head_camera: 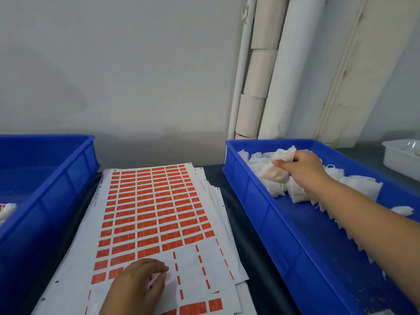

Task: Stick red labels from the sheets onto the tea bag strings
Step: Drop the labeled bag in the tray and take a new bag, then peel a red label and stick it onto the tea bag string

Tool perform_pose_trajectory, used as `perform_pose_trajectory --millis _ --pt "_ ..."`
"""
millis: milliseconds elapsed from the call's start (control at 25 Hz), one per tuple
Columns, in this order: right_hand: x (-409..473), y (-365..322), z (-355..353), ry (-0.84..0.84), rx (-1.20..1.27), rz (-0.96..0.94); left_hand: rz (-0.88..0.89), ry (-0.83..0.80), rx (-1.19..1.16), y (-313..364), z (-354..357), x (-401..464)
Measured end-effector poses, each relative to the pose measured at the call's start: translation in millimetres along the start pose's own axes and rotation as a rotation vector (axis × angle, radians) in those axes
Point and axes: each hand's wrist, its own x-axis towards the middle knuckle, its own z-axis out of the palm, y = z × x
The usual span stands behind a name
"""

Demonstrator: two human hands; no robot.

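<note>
The head camera is looking down at a dark table (238, 223) set against a pale wall. A stack of label sheets (154, 214) is lying in the middle, the top sheet covered in rows of red labels (147, 201), with bare white patches near the bottom right corner. The left hand (138, 283) is resting on the near end of that sheet, its fingers curled round something small and white (too blurred to name). To the right, a blue tray (261, 212) is holding a heap of white tea bags (295, 192) at its far end. The right hand (300, 167) is reaching into this heap, fingers curled around one tea bag (276, 169) and gripping it. Another blue tray (45, 178) is sitting at the left, with a bit of white and red material showing at its edge. White pipes (261, 76) are running up the wall behind.
</note>
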Motion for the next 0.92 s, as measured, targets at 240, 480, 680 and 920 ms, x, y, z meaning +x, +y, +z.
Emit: perform_pose_trajectory --millis 240,480,680,920 --pt "-112 -83 49 -0.434 0.302 -0.136 0.006 0.039 -0.499 35 -39 -13" --pt "-193 -76 116 -0.696 0.259 0.028 -0.184 -0.009 -0.832 15 -49 -28" --pt "-208 -58 128 -0.722 0.536 0.146 -0.361 0.037 -0.843 -14 -32 -35" --pt "-202 -58 126 -0.607 0.488 0.021 -0.246 0.001 -0.720 -12 -39 -30"
